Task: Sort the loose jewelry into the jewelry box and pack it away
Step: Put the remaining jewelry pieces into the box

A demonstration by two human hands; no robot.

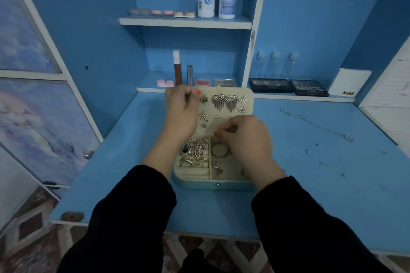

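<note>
pinched thumb to forefinger, the left hand [180, 108] sits at the 11 o'clock corner of the open lid panel [221, 126]. the right hand [246, 139] is curled the same way at the panel's 5 o'clock edge. whatever either holds is too small to see, so i cannot tell whether they grip a stud or nothing.

the jewelry box [213, 185] lies open mid-desk, at 12 o'clock from the person. much looks done:
- earrings [224, 101] fill the panel.
- rings [197, 153] line the rolls on the base's 9 o'clock side.
- a hoop [218, 149] and a charm [216, 167] lie in the compartments toward 3 o'clock.

left, i judge, are a thin chain [315, 123] loose on the desk [133, 150] at the box's 3 o'clock, and small bits [321, 163] toward 4 o'clock. after that comes closing the lid and stowing the box.
</note>
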